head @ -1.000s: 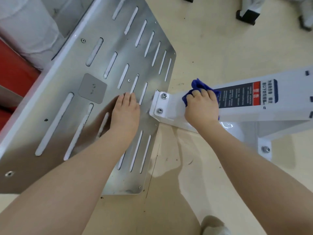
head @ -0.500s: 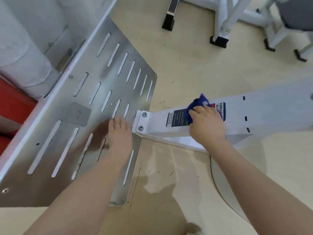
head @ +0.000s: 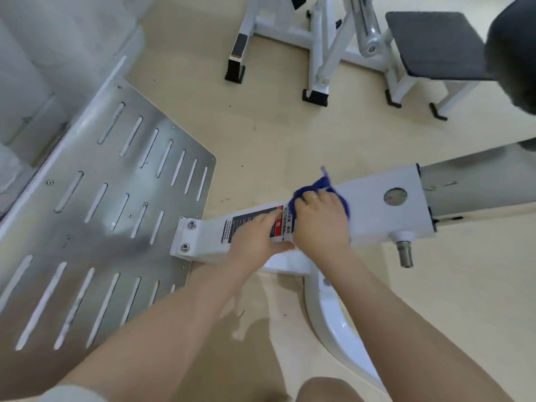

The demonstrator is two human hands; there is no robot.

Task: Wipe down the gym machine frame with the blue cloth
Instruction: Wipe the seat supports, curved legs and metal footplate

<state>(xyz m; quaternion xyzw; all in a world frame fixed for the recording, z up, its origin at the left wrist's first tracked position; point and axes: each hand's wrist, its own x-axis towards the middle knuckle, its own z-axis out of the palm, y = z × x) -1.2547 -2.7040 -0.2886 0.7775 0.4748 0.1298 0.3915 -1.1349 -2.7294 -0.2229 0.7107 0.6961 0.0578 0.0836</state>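
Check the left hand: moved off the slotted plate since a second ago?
Yes. The left hand left the slotted metal plate and now rests on the white frame beam's warning label, beside the right hand.

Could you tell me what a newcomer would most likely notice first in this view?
Probably the blue cloth at centre, bunched under the right hand on the white frame beam. Beside it, the left hand rests on the beam's warning label. To the left, the big slotted metal footplate fills much of the view.
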